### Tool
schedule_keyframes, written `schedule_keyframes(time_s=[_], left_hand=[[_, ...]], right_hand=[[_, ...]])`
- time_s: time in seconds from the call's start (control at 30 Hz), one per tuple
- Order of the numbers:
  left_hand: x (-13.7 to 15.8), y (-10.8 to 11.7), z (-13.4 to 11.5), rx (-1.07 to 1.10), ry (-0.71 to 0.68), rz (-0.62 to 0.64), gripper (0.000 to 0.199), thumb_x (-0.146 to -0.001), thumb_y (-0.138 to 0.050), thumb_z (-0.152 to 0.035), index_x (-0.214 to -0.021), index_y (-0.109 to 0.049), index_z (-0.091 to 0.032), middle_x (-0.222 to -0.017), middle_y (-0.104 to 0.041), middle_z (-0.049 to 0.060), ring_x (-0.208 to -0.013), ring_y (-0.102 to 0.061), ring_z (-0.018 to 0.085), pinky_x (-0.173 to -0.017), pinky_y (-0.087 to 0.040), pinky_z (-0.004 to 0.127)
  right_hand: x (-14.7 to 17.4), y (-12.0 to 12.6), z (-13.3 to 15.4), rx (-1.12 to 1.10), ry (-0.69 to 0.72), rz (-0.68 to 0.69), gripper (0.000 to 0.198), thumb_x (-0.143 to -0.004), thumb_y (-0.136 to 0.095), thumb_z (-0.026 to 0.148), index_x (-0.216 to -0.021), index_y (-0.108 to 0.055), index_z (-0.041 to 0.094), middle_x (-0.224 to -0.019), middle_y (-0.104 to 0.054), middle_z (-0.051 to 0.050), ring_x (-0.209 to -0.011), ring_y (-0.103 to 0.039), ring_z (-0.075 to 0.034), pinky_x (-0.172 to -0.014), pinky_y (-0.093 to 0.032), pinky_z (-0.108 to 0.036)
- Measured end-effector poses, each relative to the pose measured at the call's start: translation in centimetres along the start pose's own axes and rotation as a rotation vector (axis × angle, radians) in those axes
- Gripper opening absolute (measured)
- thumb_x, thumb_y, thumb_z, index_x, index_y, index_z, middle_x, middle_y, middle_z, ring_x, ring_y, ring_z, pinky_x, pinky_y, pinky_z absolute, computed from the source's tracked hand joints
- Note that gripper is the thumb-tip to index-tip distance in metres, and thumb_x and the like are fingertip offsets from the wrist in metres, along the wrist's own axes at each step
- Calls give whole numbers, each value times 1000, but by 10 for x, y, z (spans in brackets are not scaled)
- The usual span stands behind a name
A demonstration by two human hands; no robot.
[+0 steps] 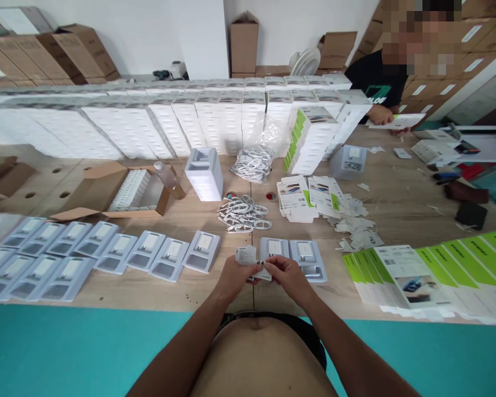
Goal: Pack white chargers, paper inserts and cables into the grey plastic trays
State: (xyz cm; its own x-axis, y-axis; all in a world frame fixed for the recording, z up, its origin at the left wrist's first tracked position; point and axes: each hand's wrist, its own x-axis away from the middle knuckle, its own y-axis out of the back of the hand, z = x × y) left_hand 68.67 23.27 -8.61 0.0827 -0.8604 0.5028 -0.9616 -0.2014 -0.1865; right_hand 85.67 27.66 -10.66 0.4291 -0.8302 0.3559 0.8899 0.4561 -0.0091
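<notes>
Close to the table's near edge, my left hand (pixel 236 274) is closed around small white printed cards (pixel 246 255). The fingers of my right hand (pixel 288 275) pinch the same cards from the other side, and one white corner sticks out below. Just behind my hands lies a plastic tray (pixel 264 242) with a white charger block in it. Another tray (pixel 308 258) to its right holds a charger block and a cable. To the left, a tray (pixel 202 251) with a white block begins a row of similar ones.
A pile of white cables (pixel 243 214) and a bag of cables (pixel 254 162) lie mid-table. Flat printed boxes (pixel 296 198) are stacked right of them; green-white boxes (pixel 417 281) line the right front. A cardboard carton (pixel 95 190) stands left. White boxes (pixel 190 124) form a wall behind; a co-worker's hand (pixel 381 114) holds a box.
</notes>
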Motion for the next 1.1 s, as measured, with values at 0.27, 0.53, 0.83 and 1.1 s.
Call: schedule_keyframes(time_s=[0.27, 0.53, 0.83, 1.1], left_hand=[[-4, 0, 6, -105, -48, -29, 22, -68, -77, -33, -77, -69, -14, -66, -68, 3, -61, -62, 17, -49, -52, 25], [12, 12, 26, -171, -75, -178, 13, -65, -78, -25, -64, -69, -16, -58, -63, -1, -54, -57, 13, -47, -45, 21], [58, 161, 54, 126, 22, -634, 34, -70, -73, -45, -80, -65, -14, -68, -66, 2, -60, -63, 15, -56, -53, 27], [94, 269, 37, 301, 55, -439, 37, -71, -75, -45, -85, -66, -13, -72, -66, 4, -64, -63, 16, -58, -52, 26]], right_hand=[[2, 5, -1, -3, -57, 89, 34, -79, -62, 50, -76, -66, 17, -58, -59, 2, -49, -49, -11, -47, -35, -23], [-1, -6, -15, 138, -4, 247, 17, -80, -61, 34, -76, -65, 18, -62, -64, 2, -55, -59, -13, -55, -45, -24], [-98, -160, -40, 729, 165, 136, 19, -90, -50, 30, -93, -66, 20, -76, -72, -2, -69, -66, -14, -66, -45, -22], [-117, -251, -55, 1284, 164, 99, 19, -92, -47, 23, -99, -64, 19, -90, -71, -10, -82, -64, -21, -72, -41, -29]])
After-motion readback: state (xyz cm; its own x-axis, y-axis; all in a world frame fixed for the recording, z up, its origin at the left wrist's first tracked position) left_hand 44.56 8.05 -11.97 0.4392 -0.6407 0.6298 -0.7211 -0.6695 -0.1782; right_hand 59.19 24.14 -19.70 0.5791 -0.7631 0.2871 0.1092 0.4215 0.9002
